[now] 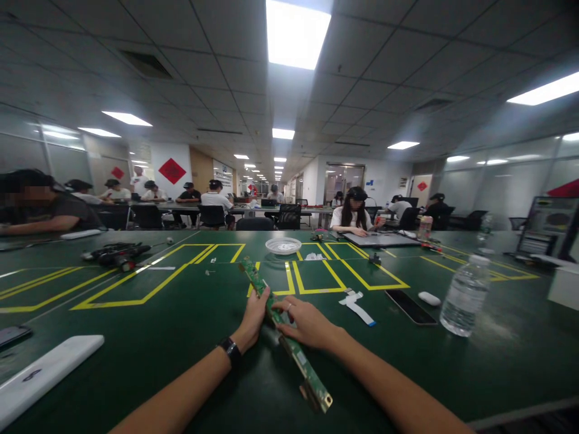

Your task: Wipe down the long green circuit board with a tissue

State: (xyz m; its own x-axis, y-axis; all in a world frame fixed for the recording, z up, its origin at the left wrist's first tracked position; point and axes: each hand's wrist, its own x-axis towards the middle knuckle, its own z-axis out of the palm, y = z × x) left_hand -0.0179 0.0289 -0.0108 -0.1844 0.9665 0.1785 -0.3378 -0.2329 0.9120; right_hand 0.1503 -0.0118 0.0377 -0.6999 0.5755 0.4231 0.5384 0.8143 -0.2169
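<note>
A long, narrow green circuit board (296, 355) is held at a slant above the green table, its far end up and to the left, its near end toward me. My left hand (254, 316) grips its left edge, thumb on top. From the right, my right hand (305, 319) pinches the board's middle with bent fingers; a ring shows on one finger. Ahead stands a white slotted dish (283, 246). Right of my hands lies a white flat ribbon cable (359, 306) with a blue end.
On the right are a black phone (411, 307), a white oval case (429, 298) and a water bottle (465, 295). A white slab (49, 377) lies at left. Yellow tape (316, 290) marks the table. Across it, a person (355, 214) sits by a laptop (382, 239).
</note>
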